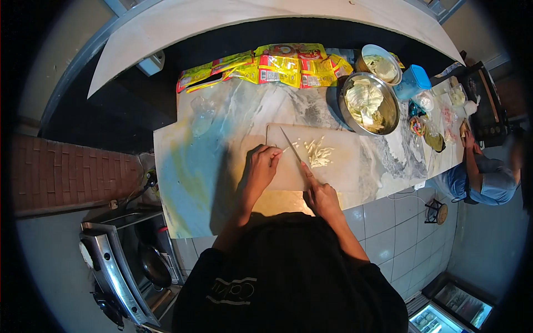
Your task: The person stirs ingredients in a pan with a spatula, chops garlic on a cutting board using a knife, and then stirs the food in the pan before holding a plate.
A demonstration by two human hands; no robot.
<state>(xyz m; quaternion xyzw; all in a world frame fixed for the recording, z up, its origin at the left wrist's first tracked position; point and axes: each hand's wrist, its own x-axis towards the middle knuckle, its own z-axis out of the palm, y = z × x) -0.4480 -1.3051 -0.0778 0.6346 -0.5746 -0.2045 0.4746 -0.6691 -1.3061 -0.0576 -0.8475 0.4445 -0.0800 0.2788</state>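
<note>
My right hand [322,195] is wrapped round the handle of a kitchen knife [291,145], its blade angled up and to the left over a white cutting board [344,172]. My left hand [265,165] is closed at the board's left side, fingertips pinching a small pale vegetable piece [286,149] just left of the blade. Cut pale strips [318,152] lie in a loose pile to the right of the knife. Behind the board, a steel bowl [393,117] holds cabbage leaves [363,101].
Yellow and red food packets [280,64] line the counter's back. A second bowl [367,51] with cabbage, a blue container [413,82] and several small bags stand at right. Another person [486,180] works at the far right. A stool [436,211] stands on the tiled floor.
</note>
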